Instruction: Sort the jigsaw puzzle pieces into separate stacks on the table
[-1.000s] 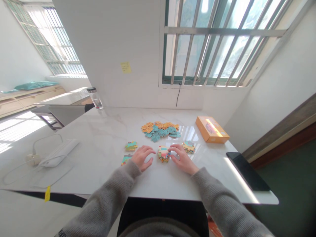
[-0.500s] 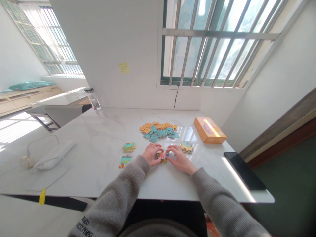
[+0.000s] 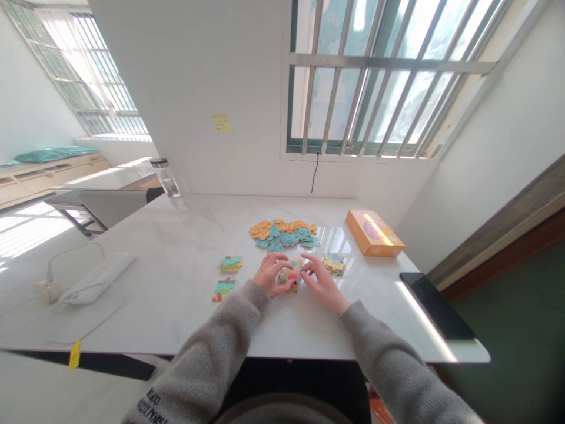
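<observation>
Several colourful puzzle pieces [image 3: 293, 275] lie in a small stack on the table between my hands, the top one showing red, green and cream. My left hand [image 3: 271, 275] curves round their left side, thumb at the near edge and fingers at the far edge. At their right side is my right hand [image 3: 321, 284], its thumb and forefinger apart at the edge. A small pile of puzzle pieces [image 3: 334, 264] lies just right of that hand. Left of my left hand are another small pile [image 3: 231, 264] and a green and turquoise piece [image 3: 223, 290].
A large heap of orange-backed and blue-backed pieces [image 3: 285, 235] lies beyond my hands. An orange box [image 3: 375, 233] and a black tablet-like device [image 3: 436, 305] are at the right. A clear bottle [image 3: 166, 178], a white power strip [image 3: 99, 277] and cables are at the left.
The fingers of my right hand have spread and drawn slightly off the stack, so more of the top piece shows. My left hand has stayed in place.
</observation>
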`<state>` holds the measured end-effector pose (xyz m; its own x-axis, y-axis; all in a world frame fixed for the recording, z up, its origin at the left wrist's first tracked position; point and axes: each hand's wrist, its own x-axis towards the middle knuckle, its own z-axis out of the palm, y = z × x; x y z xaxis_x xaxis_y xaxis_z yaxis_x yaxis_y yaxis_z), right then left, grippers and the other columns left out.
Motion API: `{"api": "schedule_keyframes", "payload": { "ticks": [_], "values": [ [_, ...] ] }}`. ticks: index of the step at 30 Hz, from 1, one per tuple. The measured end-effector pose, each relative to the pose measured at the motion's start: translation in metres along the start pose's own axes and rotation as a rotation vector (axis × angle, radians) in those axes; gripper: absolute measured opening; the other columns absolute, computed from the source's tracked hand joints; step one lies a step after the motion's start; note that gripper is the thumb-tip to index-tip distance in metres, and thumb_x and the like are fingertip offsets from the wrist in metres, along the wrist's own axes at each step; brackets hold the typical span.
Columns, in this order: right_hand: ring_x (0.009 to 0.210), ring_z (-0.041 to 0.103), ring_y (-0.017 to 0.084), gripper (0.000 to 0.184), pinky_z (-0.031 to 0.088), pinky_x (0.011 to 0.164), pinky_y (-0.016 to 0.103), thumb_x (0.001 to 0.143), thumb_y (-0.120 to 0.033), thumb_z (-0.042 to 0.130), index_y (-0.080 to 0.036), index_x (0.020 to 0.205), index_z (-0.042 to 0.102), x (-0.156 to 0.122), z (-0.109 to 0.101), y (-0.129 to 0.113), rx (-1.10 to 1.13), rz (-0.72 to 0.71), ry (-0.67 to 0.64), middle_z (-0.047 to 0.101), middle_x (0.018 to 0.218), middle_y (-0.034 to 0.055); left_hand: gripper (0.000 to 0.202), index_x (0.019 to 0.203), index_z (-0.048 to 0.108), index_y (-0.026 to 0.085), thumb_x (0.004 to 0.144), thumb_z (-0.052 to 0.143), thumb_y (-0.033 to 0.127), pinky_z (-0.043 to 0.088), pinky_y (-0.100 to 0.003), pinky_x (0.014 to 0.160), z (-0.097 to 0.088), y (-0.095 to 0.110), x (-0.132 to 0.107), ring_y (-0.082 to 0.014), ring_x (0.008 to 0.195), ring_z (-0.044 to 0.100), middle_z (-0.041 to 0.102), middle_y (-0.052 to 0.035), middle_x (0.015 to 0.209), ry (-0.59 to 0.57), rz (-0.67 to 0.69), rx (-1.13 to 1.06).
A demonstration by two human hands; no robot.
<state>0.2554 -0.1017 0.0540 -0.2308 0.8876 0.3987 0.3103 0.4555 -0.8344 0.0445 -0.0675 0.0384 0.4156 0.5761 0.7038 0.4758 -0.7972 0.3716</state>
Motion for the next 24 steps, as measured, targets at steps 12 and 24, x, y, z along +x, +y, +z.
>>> {"api": "schedule_keyframes", "payload": {
  "ticks": [12, 24],
  "values": [
    [0.068, 0.054, 0.016, 0.039, 0.046, 0.074, 0.032, 0.096, -0.032, 0.045, -0.024, 0.134, 0.047, 0.001, -0.001, 0.005, 0.057, 0.019, 0.030, 0.051, 0.074, -0.0034, 0.042, 0.114, 0.062, 0.023, 0.073, 0.068, 0.015, 0.049, -0.044, 0.096, 0.000, 0.009, 0.000, -0.0251, 0.107, 0.059, 0.062, -0.0098, 0.130, -0.080, 0.104, -0.019],
    [0.072, 0.052, 0.015, 0.051, 0.044, 0.072, 0.030, 0.096, -0.035, 0.050, -0.023, 0.144, 0.038, 0.002, 0.001, 0.011, 0.143, 0.044, 0.040, 0.052, 0.081, -0.0019, 0.028, 0.102, 0.068, 0.023, 0.079, 0.075, 0.038, 0.050, -0.037, 0.083, -0.003, 0.004, -0.002, -0.0221, 0.091, 0.064, 0.070, -0.0060, 0.096, -0.036, 0.105, 0.109]
  ]
}}
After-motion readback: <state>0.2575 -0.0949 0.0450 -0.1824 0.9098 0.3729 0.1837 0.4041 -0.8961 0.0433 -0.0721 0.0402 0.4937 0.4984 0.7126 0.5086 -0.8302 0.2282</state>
